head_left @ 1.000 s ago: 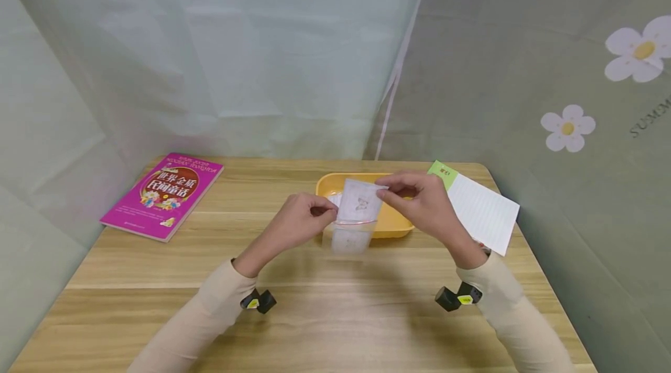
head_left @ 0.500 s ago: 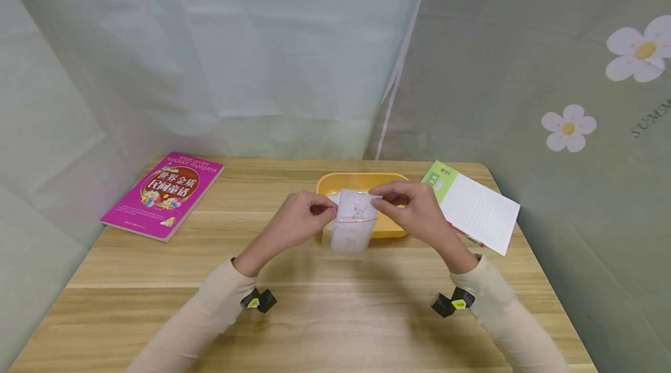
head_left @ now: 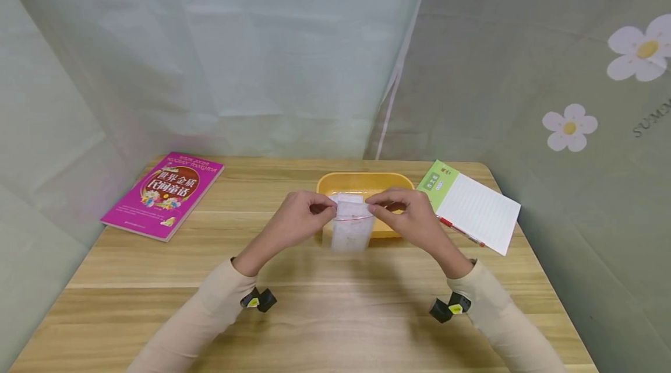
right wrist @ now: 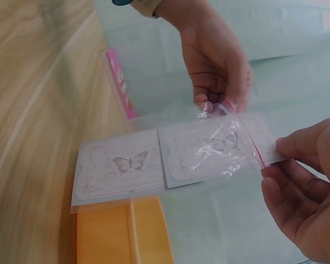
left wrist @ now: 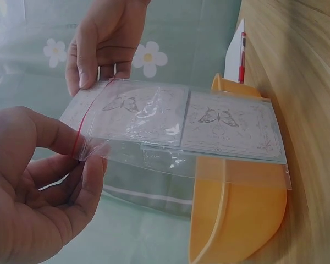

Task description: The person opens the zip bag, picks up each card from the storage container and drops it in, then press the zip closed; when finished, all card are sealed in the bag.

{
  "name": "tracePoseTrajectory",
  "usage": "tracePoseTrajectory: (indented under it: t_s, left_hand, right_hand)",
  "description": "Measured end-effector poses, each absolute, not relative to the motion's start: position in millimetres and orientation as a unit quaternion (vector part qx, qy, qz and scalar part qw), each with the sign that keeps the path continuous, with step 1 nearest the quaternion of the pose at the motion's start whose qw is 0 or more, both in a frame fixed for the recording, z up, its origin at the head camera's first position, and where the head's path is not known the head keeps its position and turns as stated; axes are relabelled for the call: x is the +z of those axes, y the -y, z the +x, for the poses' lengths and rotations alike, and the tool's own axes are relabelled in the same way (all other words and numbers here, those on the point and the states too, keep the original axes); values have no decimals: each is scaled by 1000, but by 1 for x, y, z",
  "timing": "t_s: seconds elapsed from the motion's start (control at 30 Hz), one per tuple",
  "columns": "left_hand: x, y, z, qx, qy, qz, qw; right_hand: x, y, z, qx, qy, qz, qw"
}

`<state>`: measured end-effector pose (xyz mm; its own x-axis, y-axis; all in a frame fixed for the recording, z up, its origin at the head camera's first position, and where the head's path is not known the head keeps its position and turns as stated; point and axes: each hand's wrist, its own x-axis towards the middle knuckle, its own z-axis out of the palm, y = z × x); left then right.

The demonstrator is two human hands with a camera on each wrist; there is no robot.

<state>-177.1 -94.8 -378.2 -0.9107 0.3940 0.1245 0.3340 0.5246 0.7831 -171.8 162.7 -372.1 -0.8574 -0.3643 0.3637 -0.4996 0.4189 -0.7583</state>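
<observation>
Wood-grain table (head_left: 325,320), with a magenta fairy-tale book (head_left: 165,195) on the left and a lined notebook (head_left: 477,210) on the right. Yellow plastic tray (left wrist: 242,214) sits between them. The left hand (head_left: 299,214) has a clear zip bag (left wrist: 173,160) pinched by its mouth, just in front of the tray. The right hand (head_left: 408,213)'s pinching the upper butterfly card (left wrist: 135,113), which pokes out; the lower butterfly card (left wrist: 231,126) is fully inside. Red pen (head_left: 462,232) lies along the notebook's edge.
</observation>
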Motion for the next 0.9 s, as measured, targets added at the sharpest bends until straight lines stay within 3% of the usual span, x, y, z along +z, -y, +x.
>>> tracePoseTrajectory:
  t_s: [0.47,0.9]
  left_hand:
    - [-380,95,-177,450,-869,201,44]
    - [-380,97,-176,457,-863,208,57]
  right_hand:
    - [-373,-167,-177,463,846,254,72]
    - [-397,-167,-224,438,875,204,29]
